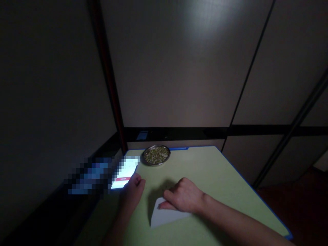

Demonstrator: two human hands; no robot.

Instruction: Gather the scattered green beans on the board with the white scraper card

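Observation:
My right hand is closed, its thumb and fingers pinching a flat white piece that looks like paper or card. The white piece tilts over the green tabletop, with one corner toward me and its far part hidden by the hand. My left hand has curled fingers beside the lower right edge of a lit phone or tablet screen. Whether it touches the device or holds something small, I cannot tell. Beyond both hands a round metal dish holds many small greenish bits.
The pale green table has a blue edge and stands against dark panelled cupboard doors. A blue strip lies at its back edge beside the dish. The room is dim, and a blurred-out bright patch shows at left.

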